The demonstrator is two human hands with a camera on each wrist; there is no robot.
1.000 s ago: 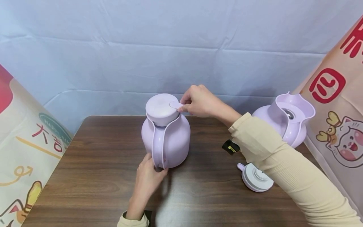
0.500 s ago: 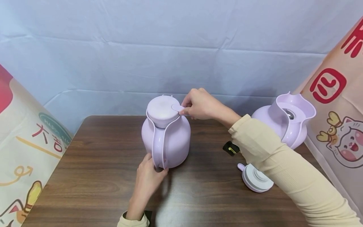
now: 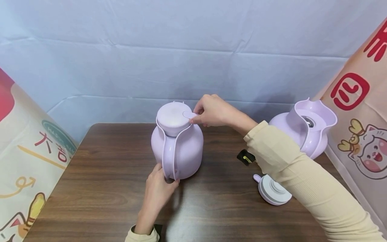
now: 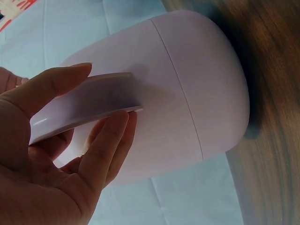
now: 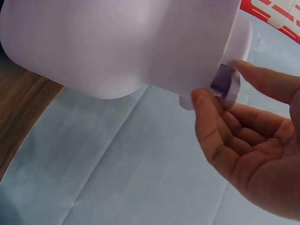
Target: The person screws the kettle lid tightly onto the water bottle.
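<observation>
A lilac vacuum jug [image 3: 190, 151] stands upright on the brown table in the head view. Low on its handle [image 3: 168, 154], my left hand [image 3: 157, 188] grips with the thumb on one side and fingers on the other. The round lid [image 3: 170, 116] sits in the jug's mouth. My right hand [image 3: 214, 111] pinches the small tab [image 3: 189, 115] on the lid's right side between thumb and fingers. In the right wrist view that tab [image 5: 230, 91] sticks out past the jug's collar, and the fingertips touch it.
A second lilac jug [image 3: 281, 124], lidless, stands at the right, partly behind my right sleeve. Its lid [image 3: 275, 191] lies upside down nearer the front. A small black patch with a yellow mark [image 3: 245, 157] is on the table [image 3: 99, 174]. Cloth hangs behind.
From a second ago to half a second ago, the lid and my right hand moved slightly down and right, and the spout tips came into view behind the lid. Since then nothing visibly differs.
</observation>
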